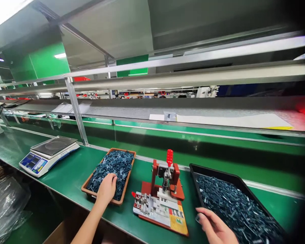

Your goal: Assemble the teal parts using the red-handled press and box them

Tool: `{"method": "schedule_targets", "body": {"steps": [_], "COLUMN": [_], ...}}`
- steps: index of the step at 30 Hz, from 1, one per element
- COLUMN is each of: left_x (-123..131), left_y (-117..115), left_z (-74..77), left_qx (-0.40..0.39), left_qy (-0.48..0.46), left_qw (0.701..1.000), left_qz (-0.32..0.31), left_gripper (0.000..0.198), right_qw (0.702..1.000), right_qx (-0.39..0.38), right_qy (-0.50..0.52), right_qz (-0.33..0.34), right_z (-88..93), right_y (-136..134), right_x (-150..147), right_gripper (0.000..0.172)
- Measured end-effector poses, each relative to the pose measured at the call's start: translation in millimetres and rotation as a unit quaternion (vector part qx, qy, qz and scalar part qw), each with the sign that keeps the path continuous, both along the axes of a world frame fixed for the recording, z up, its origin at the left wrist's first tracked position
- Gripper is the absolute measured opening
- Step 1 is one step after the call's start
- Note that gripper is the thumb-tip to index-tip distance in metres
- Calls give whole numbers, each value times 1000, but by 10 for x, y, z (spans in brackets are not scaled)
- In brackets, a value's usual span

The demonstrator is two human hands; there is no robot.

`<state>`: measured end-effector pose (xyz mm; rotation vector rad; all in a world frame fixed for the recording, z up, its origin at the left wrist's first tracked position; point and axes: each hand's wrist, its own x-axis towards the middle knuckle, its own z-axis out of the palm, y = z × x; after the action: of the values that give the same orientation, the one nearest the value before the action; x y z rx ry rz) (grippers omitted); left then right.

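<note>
Fingers (111,179) of the left hand (105,190) lay spread among dark metal parts (114,162) in the orange tray (104,149), any grip unclear; the right hand (213,230) hung half-curled, holding nothing visible, beside the black tray (213,173).

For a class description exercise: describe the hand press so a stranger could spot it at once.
On the green workbench, find two trays of dark metal parts. Between the orange tray and the black tray stands the press: a red frame topped by an upright red handle.

No readable text — scale panel (33,164), press-base label (178,221) (both too small, blurred).
</note>
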<state>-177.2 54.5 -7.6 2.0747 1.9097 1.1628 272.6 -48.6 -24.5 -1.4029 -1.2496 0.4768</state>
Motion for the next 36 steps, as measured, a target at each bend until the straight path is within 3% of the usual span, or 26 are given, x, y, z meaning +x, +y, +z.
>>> {"method": "schedule_targets", "body": {"steps": [4, 7, 10, 14, 18, 23, 26, 31, 36], "left_x": [-67, 14, 241, 660, 1084, 1427, 1468, 1396, 1497], "left_y": [-102, -230, -445, -721, -708, -509, -429, -379, -358], "left_z": [136, 240, 304, 297, 239, 287, 366, 479, 439], "left_qx": [54, 70, 39, -87, -193, -241, -226, -169, -197], "left_qy": [-56, -141, -226, -267, -194, -87, -29, 10, 19], "left_qw": [996, 985, 973, 951, 942, 934, 936, 956, 953], "left_qz": [52, 64, -6, -131, -195, -249, -267, -240, -228], "left_gripper": [32, 35, 38, 49, 33, 18, 19, 18, 18], "right_qw": [998, 991, 979, 968, 959, 966, 972, 976, 973], "right_qx": [35, 25, -5, -18, -26, -31, -32, -31, -4], "right_qy": [56, 124, 198, 236, 269, 238, 213, 193, 219], "right_qz": [23, 35, 58, 77, 86, 91, 89, 101, 72], "right_z": [94, 22, -133, -257, -289, -313, -319, -320, -345], "right_y": [-157, -133, -106, -126, -125, -129, -145, -164, -162], "right_x": [-682, -921, -955, -964, -1013, -1040, -1037, -1048, -1044], "right_gripper": [33, 30, 32, 35, 41, 38, 32, 23, 26]}}
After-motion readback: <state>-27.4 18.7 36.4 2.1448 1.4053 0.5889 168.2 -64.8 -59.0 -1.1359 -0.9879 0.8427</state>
